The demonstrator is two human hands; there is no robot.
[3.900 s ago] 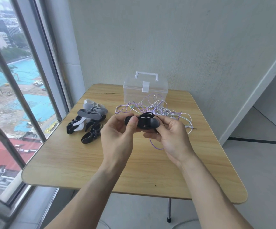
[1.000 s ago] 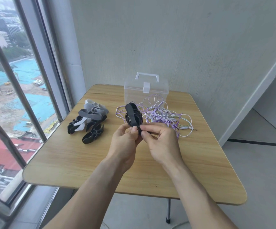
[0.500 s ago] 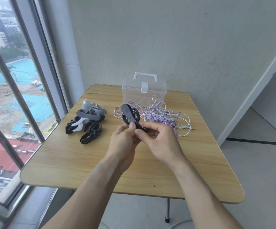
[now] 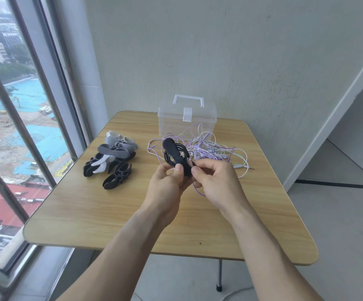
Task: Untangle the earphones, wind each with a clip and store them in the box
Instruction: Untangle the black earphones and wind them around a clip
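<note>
Two hands point(image 4: 198, 181) holding black clipped earphones point(image 4: 176, 156), clear box point(image 4: 187, 120) shut, seemingly empty

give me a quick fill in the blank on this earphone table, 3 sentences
1. The clear box has its lid ____.
2. The black clip wound with black cable is held by ____ hands.
3. The spare clips lie on the table on the side nearest the ____.

Missing words: closed; both; window

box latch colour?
White, on the clear box; its latch shows in the head view.
</note>
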